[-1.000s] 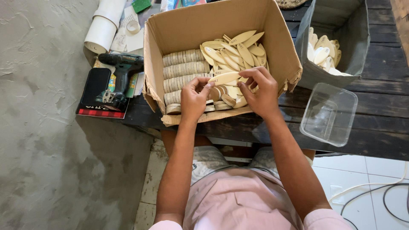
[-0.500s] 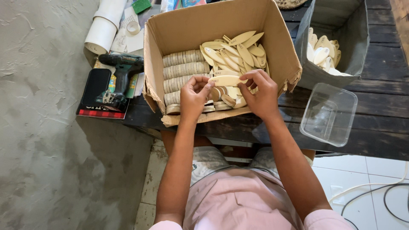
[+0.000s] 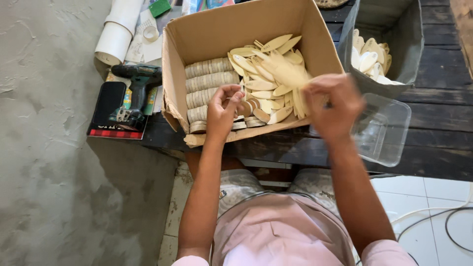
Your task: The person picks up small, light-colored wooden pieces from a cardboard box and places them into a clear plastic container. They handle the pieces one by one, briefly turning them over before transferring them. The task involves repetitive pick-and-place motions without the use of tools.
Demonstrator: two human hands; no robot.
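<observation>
Head view — left hand [image 3: 222,111] pinches wooden pieces [image 3: 245,107]; right hand [image 3: 331,104] grips another (blurred).

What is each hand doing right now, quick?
Left hand: fingers curled over the cardboard box; holding anything cannot be told.
Right hand: closed on wooden pieces, blurred.

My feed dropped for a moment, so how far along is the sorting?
Done: four neat rows of stacked wooden pieces fill the cardboard box on its left side. In hand: the right hand holds a bunch; the left hand is at the rows' end. Left: a loose pile remains unstacked.
</observation>
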